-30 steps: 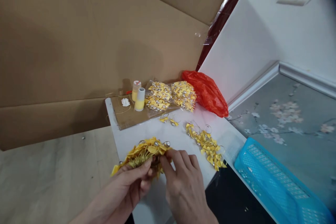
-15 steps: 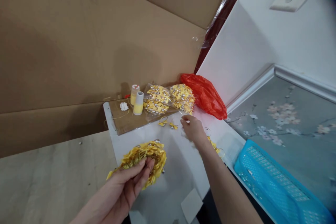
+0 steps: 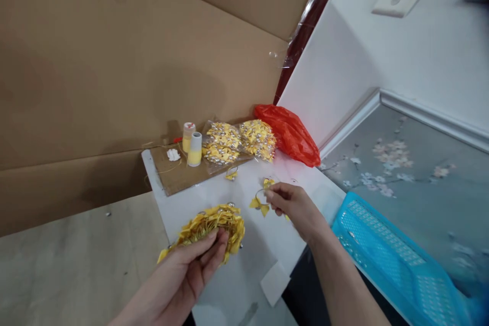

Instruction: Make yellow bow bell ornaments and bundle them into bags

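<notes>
My left hand [image 3: 191,267] is closed on a bundle of yellow ribbon bows with silver beads [image 3: 212,224], held just above the white table [image 3: 252,260] near its front. My right hand [image 3: 296,207] pinches a single yellow bow on a thin wire ring [image 3: 260,202] a little above the table's middle, to the right of the bundle. Another loose bow [image 3: 231,174] lies further back on the table.
Two clear bags of yellow bows [image 3: 239,141], two thread spools [image 3: 192,141] and a cardboard piece [image 3: 179,175] sit at the table's back. A red plastic bag [image 3: 290,135] lies by the white wall. A blue plastic basket [image 3: 393,265] stands at right. Large cardboard sheets [image 3: 114,61] stand behind.
My right hand left the bundle, reached toward the back of the table, and has come back toward me pinching a single bow. The left hand kept hold of the bundle.
</notes>
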